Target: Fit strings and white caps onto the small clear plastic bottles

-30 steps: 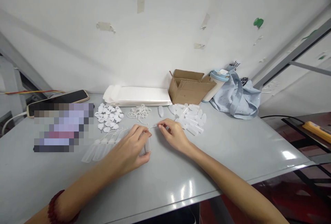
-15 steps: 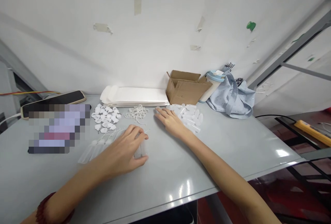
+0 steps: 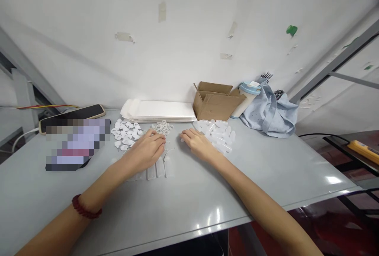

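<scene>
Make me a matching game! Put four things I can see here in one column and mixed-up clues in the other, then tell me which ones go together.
1. heap of clear pieces
2. cardboard box
3. wristband
4. cup

A. dark red
B. whitish, with a light blue top
C. close beside the right hand
D. brown

Right pairs: 1-C, 2-D, 3-A, 4-B

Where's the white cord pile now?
Head view, slightly left of centre: the white cord pile lies just beyond the left hand, in front of the white stack and right of the white caps.
</scene>
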A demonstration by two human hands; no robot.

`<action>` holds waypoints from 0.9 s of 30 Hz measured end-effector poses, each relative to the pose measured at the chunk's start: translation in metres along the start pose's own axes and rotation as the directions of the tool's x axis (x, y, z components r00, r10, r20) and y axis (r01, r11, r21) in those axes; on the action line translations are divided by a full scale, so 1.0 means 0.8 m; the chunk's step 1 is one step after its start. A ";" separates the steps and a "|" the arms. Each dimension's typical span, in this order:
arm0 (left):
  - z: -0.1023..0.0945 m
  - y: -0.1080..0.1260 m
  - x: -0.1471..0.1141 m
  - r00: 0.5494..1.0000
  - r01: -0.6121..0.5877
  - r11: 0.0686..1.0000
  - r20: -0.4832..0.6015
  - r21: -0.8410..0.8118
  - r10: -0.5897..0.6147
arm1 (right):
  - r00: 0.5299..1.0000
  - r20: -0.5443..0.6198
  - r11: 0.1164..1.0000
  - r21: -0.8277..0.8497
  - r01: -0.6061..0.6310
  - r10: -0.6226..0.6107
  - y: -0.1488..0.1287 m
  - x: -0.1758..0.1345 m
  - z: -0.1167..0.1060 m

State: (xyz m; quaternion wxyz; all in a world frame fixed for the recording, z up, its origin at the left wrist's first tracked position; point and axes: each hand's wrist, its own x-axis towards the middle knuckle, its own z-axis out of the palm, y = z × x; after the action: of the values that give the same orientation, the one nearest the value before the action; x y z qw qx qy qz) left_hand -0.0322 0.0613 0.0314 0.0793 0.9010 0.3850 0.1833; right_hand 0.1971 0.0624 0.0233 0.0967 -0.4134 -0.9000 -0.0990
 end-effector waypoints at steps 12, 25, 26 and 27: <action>-0.029 0.013 -0.004 0.964 0.234 0.869 -0.015 -0.436 -0.267 | 0.986 -0.160 0.962 0.273 0.003 0.042 -0.021 -0.017 -0.022; -0.051 0.029 -0.013 0.882 0.161 0.074 0.110 -0.984 -0.458 | 0.976 -0.190 0.854 0.521 0.011 0.103 -0.042 -0.021 -0.028; -0.050 0.031 -0.013 0.887 0.163 0.067 0.116 -0.984 -0.446 | 0.974 -0.200 0.845 0.534 0.015 0.109 -0.043 -0.022 -0.028; -0.050 0.033 -0.013 0.891 0.167 0.063 0.123 -0.984 -0.436 | 0.972 -0.204 0.839 0.544 0.014 0.116 -0.044 -0.022 -0.028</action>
State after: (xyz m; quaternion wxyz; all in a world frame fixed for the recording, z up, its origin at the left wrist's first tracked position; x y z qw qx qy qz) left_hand -0.0369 0.0354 0.0730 0.6430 0.4993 0.3547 0.4598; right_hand 0.1832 0.0213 0.0369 0.3150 -0.3791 -0.8625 0.1149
